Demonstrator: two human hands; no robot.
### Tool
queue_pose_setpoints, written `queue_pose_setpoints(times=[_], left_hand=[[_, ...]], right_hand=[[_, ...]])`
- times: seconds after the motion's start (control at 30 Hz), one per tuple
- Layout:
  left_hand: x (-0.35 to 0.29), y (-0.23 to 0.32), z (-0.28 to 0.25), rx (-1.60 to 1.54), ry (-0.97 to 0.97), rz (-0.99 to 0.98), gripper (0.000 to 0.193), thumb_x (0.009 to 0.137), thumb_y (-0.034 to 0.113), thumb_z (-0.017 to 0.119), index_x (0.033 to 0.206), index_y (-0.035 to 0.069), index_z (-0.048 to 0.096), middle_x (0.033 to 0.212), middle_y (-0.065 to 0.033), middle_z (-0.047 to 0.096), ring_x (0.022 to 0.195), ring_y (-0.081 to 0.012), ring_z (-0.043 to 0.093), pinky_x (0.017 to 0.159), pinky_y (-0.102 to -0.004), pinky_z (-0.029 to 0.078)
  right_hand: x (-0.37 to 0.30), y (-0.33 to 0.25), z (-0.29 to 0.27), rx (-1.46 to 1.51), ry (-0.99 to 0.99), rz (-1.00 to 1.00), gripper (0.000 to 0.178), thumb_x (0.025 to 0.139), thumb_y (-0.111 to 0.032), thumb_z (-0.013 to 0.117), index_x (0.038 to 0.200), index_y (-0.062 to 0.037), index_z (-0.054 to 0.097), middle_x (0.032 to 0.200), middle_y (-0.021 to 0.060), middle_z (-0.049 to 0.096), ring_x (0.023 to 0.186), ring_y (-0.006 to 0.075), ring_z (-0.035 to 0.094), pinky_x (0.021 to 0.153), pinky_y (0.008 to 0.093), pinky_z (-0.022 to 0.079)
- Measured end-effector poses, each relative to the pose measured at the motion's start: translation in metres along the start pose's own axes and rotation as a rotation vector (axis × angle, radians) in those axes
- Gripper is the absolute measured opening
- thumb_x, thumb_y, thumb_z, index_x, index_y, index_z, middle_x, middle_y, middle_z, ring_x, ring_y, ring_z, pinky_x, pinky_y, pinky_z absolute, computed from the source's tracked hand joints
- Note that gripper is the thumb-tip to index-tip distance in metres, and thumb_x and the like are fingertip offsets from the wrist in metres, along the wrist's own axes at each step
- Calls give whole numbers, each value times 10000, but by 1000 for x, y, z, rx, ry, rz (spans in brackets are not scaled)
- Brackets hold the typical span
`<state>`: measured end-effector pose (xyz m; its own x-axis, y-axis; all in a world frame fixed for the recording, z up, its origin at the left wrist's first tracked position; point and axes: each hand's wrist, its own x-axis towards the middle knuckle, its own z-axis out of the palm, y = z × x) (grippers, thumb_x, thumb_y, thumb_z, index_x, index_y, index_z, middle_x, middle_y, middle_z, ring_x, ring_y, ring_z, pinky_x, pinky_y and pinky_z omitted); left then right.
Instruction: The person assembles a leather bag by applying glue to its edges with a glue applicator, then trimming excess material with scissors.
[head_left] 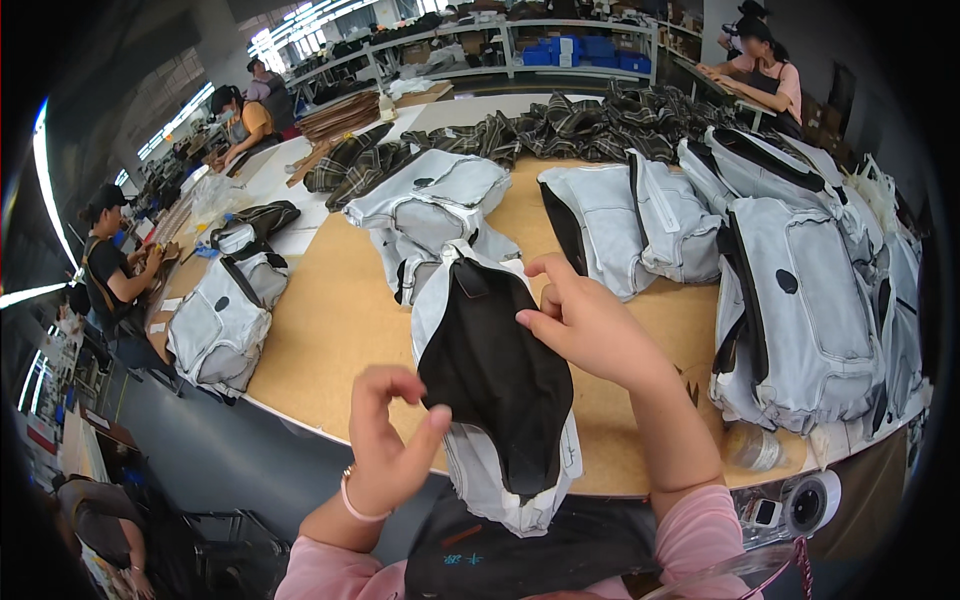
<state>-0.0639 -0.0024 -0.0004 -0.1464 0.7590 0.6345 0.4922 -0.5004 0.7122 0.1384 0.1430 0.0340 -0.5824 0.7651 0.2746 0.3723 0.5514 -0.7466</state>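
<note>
A white bag turned inside out (pixel 505 472) stands upright at the table's near edge, against my apron. Its long opening gapes and shows a black lining (pixel 495 350), with dark zip tape along the rim. My right hand (pixel 580 315) is at the right rim, index finger near the upper edge and thumb over the lining, the two apart. To the left of the opening is my left hand (pixel 390 440), slightly blurred, with thumb and curved index finger apart and nothing between them.
Similar white bags lie behind (pixel 430 195), at the left (pixel 225 320) and stacked at the right (pixel 820 290). Dark plaid fabric (pixel 500 140) runs along the table's far side. A small fan (pixel 810 503) stands near my right elbow. Other people work at the left and far right.
</note>
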Motion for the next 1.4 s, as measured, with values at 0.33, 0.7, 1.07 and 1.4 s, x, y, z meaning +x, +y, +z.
queue_pose_setpoints(times=[0.33,0.7,1.07,1.4], left_hand=[[69,-21,9,-13,-393,-242,432,778,53,699,1140,17,466,691,-24,507,588,-124,480,569,-257,399],[84,37,14,356,-415,331,235,720,24,679,922,34,559,627,-82,518,572,-289,541,551,-353,429],[110,2,30,-108,-509,186,373,669,-131,543,991,35,629,1143,-115,504,716,-103,481,671,-245,430],[108,-16,22,-200,-427,253,341,723,-141,549,1006,45,584,1059,-115,511,573,-106,491,579,-242,450]], right_hand=[[-50,-59,-17,-11,96,-52,361,812,-37,593,1146,-1,460,590,99,535,533,303,556,509,413,401],[-85,-70,-18,-210,-50,-308,408,798,-59,624,1167,20,468,605,98,568,536,307,580,496,406,430],[-72,-61,-5,-284,-133,-361,332,761,-37,664,1082,-30,575,658,54,578,585,272,583,549,373,447],[-116,-4,-1,-725,300,253,308,830,-106,629,1101,9,541,784,128,593,762,289,610,628,378,475]])
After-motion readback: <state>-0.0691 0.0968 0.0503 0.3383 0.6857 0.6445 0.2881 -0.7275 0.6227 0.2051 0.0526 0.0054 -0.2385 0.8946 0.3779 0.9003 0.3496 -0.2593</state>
